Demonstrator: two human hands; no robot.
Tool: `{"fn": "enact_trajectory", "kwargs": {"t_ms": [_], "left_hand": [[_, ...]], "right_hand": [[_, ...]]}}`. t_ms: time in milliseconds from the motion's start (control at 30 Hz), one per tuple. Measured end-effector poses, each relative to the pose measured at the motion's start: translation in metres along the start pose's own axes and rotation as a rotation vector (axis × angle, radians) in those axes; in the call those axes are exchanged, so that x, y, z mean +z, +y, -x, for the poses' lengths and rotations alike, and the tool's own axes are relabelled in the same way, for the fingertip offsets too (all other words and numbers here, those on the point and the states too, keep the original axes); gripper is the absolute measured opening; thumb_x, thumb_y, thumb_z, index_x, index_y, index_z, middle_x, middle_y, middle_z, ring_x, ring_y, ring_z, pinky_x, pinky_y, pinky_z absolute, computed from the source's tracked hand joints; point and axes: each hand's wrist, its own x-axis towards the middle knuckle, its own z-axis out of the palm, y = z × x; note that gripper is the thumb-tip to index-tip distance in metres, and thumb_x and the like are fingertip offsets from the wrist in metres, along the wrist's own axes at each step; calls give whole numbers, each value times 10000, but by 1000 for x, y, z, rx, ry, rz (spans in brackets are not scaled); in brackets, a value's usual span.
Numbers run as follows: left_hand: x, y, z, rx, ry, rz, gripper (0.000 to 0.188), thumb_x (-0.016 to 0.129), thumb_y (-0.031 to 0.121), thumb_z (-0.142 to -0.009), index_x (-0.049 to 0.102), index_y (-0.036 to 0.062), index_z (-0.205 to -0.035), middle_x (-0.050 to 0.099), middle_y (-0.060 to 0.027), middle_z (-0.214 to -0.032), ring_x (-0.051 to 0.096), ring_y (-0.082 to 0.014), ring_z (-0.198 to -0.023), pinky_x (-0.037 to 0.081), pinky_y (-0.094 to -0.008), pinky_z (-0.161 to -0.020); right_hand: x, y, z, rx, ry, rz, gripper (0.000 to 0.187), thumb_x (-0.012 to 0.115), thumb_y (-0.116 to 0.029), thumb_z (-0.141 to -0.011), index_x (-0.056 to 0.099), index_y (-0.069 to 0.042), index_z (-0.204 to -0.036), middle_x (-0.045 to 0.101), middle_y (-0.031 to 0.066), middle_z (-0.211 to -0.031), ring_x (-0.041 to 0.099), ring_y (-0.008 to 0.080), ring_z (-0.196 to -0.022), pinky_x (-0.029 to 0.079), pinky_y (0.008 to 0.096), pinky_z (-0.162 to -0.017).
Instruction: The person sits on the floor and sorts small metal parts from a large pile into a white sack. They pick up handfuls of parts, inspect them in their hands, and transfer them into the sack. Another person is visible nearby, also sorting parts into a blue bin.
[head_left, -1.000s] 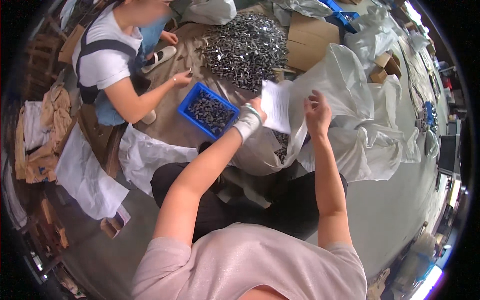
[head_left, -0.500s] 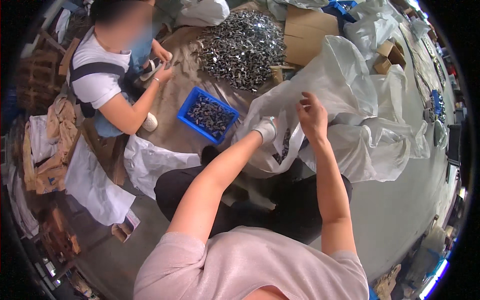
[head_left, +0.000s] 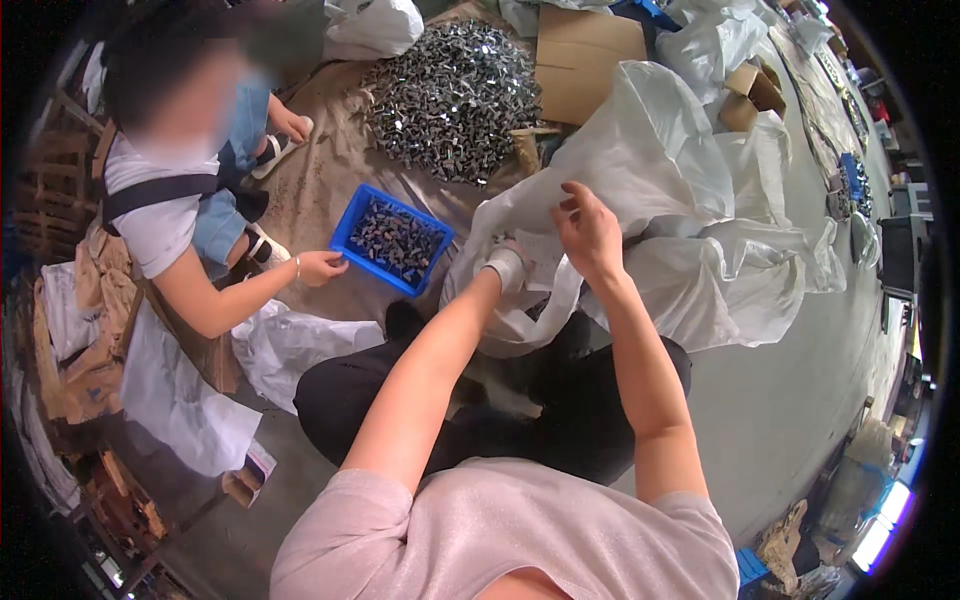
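White bag (head_left: 640, 140): thin translucent plastic film, crumpled and billowing, in front of the wearer; clock directions are taken from its mouth. Long axis laid from 7 to 1 o'clock, the mouth at the 7 o'clock end, bordered by a slack strip of film.

Left hand (head_left: 512, 255): lowered into the mouth, a white wrap (head_left: 507, 271) worn at the wrist; fingers partly hidden, so whether anything is gripped cannot be told.

Pale sheet (head_left: 545, 249): flat, paper-like, partly covered, seen in the mouth just beside the left hand.

Right hand (head_left: 592, 235): raised over the film at 1 o'clock, fingers loosely curled, a narrow gap left between them.

Blue bin (head_left: 436, 278): rigid, rectangular, between 9 and 10 o'clock; long axis from 10 to 4; filled with small dark pieces (head_left: 397, 237). A co-worker's hand (head_left: 322, 268) is placed at its 8 o'clock corner.

Heap (head_left: 455, 100): small, shiny metal pieces, rounded mound, at 11 o'clock.

Cardboard (head_left: 588, 65): flat, brown, matt, at 12.
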Motion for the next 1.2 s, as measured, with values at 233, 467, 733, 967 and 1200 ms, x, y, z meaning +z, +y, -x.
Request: {"fn": "enact_trajectory", "kwargs": {"t_ms": [233, 467, 733, 967, 1200], "left_hand": [[32, -8, -34, -445, 21, 1180, 340, 753, 153, -673, 630, 21, -961, 664, -125, -918, 644, -231, -818, 530, -418, -546], [-109, -46, 90, 500, 661, 370, 344, 563, 143, -760, 577, -12, -1066, 649, -216, -919, 629, -358, -871, 489, -402, -778], [-13, -253, 70, -273, 423, 1410, 250, 553, 52, -862, 558, 7, -1108, 646, -122, -961, 633, -218, -689, 557, -320, -487], [51, -272, 39, -794, 689, 1822, 221, 558, -63, -760, 522, -66, -979, 609, -173, -879, 620, -293, -630, 563, -365, -498], [76, -330, 48, -703, 901, 2241, 251, 499, -122, -747, 486, -78, -995, 562, -233, -998, 612, -324, -649, 568, -358, -512]], "right_hand": [[1, -15, -2, -8, -32, 2, 390, 639, -173, -807, 548, -65, -1170, 661, 118, -940, 635, 240, -755, 497, 348, -708], [-3, -20, 3, 26, -92, -26, 369, 625, -153, -808, 544, -55, -1155, 649, 139, -974, 635, 282, -833, 494, 366, -740], [7, -27, -4, 21, -118, 4, 351, 620, -141, -816, 540, -54, -1147, 637, 148, -1001, 633, 303, -859, 491, 377, -745], [5, -9, 1, 59, -117, 88, 347, 627, -124, -811, 545, -46, -1139, 634, 147, -987, 636, 267, -763, 495, 351, -719], [22, -11, 0, -38, -202, 122, 329, 621, -108, -820, 549, -34, -1132, 629, 147, -970, 626, 266, -726, 498, 347, -679]]}}
